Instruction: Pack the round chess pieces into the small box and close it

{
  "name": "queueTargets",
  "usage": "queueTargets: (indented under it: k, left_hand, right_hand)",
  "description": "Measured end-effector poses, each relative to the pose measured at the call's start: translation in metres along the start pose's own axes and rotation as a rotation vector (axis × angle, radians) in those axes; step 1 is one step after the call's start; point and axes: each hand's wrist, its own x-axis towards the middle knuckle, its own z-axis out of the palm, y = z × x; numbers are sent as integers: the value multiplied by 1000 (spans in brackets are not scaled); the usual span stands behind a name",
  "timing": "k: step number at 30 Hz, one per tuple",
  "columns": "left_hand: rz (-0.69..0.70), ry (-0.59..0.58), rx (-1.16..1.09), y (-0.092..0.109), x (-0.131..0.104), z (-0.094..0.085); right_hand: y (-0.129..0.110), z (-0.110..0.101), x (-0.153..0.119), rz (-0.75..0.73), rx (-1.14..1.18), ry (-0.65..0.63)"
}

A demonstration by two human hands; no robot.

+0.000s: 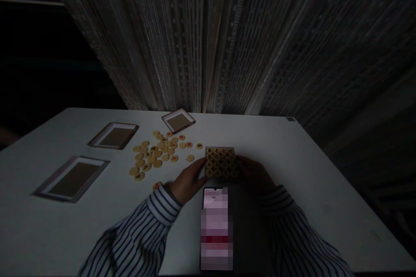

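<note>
A phone lies on white table, curtain behind, left hand and right hand clamping box.

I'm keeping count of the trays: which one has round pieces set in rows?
The tray between the left hand and right hand: round pieces sit inside in rows, whereas the other three trays, further left, show brown bottoms.
</note>
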Motion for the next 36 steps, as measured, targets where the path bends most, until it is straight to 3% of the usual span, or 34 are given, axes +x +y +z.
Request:
queueTargets:
  k: [29, 36]
  left_hand:
    - [-2, -10, 19, 0, -1, -2]
    - [7, 5, 1, -1, -2, -2]
  right_hand:
    - [3, 5, 1, -98, -82, 47]
    - [9, 6, -3, -211, -101, 58]
